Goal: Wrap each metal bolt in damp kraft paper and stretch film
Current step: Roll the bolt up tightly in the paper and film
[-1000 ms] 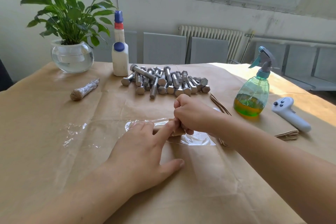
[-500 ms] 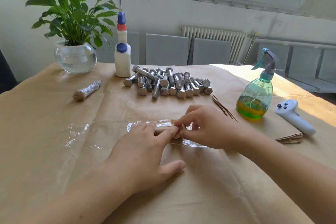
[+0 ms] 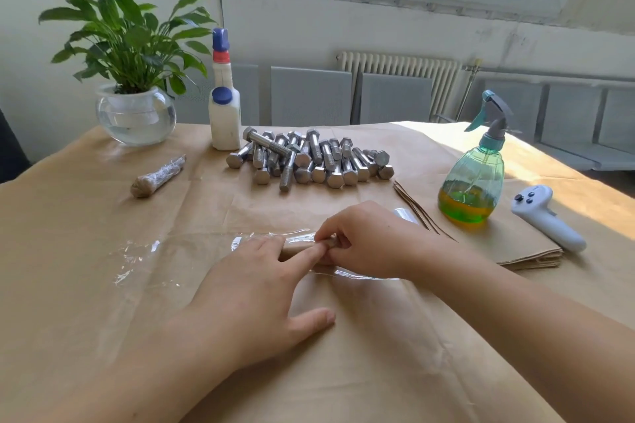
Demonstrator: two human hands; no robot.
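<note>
- paper-wrapped bolt (image 3: 298, 246): tan kraft roll lying sideways on the stretch film, mostly hidden under fingers, only a short bit shows
- stretch film (image 3: 144, 264): clear sheet spread flat on the paper-covered table, crinkly and shiny at the left edge, one edge pulled up over the roll
- pile of bare bolts (image 3: 309, 158): silver hex-heads heaped at the back, one lying across the top
- finished bolt (image 3: 158, 176): wrapped in paper and film, lying diagonally off to the left
- stack of kraft sheets (image 3: 508, 244): flat, on the right
</note>
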